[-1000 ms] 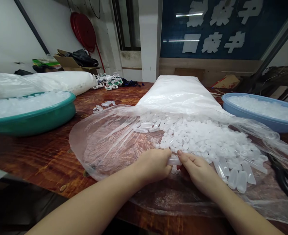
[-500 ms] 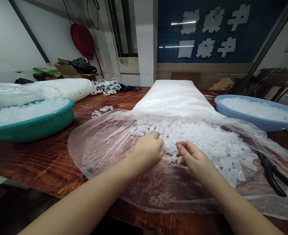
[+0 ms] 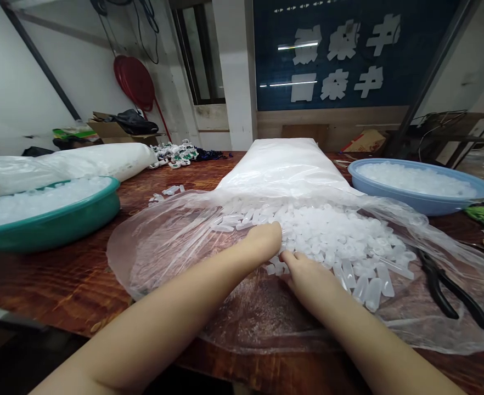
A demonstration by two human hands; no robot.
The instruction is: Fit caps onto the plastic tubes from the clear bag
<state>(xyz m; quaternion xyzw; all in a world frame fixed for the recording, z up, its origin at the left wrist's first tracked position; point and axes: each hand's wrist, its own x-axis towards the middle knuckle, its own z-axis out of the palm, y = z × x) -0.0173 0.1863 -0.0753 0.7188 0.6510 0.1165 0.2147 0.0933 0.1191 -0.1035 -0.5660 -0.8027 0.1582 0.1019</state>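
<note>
A loose pile of small translucent white plastic pieces (image 3: 328,230) lies on a clear plastic sheet or bag (image 3: 159,247). My left hand (image 3: 266,240) is bent down at the near left edge of the pile, its fingers hidden behind the wrist and back of the hand. Just right of it and nearer to me, my right hand (image 3: 302,271) reaches into the pile's near edge with its fingers curled together. Whatever it holds is too hidden to make out. Black-handled pliers (image 3: 439,282) rest on the sheet to the right of the pile.
A full white sack (image 3: 275,164) lies behind the pile. A green basin (image 3: 61,222) at left and a blue basin (image 3: 410,197) at right hold similar pieces. A few loose pieces (image 3: 168,192) lie on the wooden table (image 3: 114,285). Another plastic sack (image 3: 102,159) lies back left.
My right hand has moved left, close to my left hand. The left hand has turned further down, hiding its fingers. The camera view has shifted slightly.
</note>
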